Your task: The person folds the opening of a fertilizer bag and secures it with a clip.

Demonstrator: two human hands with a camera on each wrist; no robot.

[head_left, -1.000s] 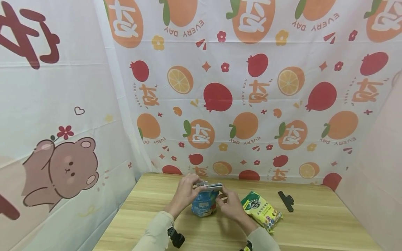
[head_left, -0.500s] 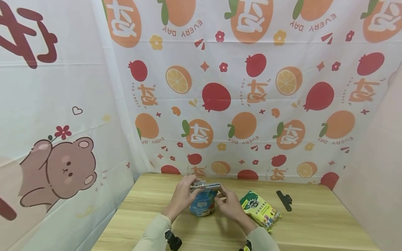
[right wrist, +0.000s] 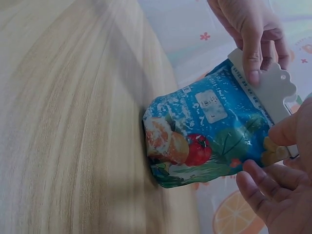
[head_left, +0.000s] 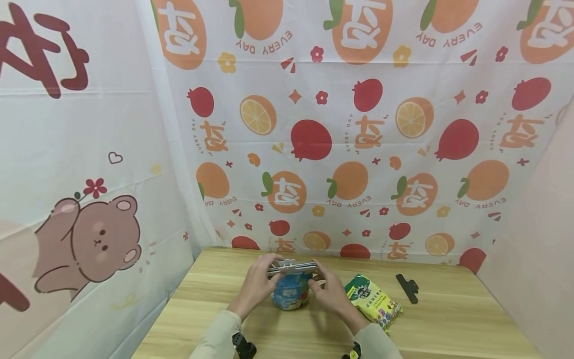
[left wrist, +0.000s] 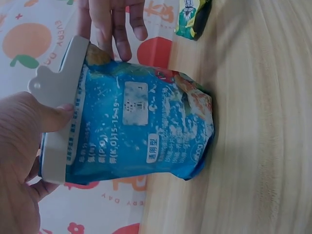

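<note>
A blue plastic pouch point(left wrist: 109, 122) with printed vegetables stands upright on the table. Across its top runs a pale grey bag clip point(left wrist: 73, 68) with a scalloped tab. My left hand point(head_left: 259, 280) pinches the clip near its left end, thumb on the near face and fingers behind. At the opposite end, my right hand point(head_left: 331, 293) holds the clip's corner, its thumb point(right wrist: 285, 130) against the clip and other fingers loosely bent beside the pouch. The far side of the clip is hidden in the head view.
Right of my right hand lies a yellow and green packet point(head_left: 374, 301). Beyond it is a black clip point(head_left: 408, 288). The wooden table point(head_left: 466, 314) ends at a fruit-print cloth point(head_left: 341, 119) behind, and a bear-print cloth point(head_left: 148, 164) hangs on the left.
My left hand has slid slightly left along the clip, so more of the clip and its tab shows. My right hand stays at the right end. The pouch has barely moved.
</note>
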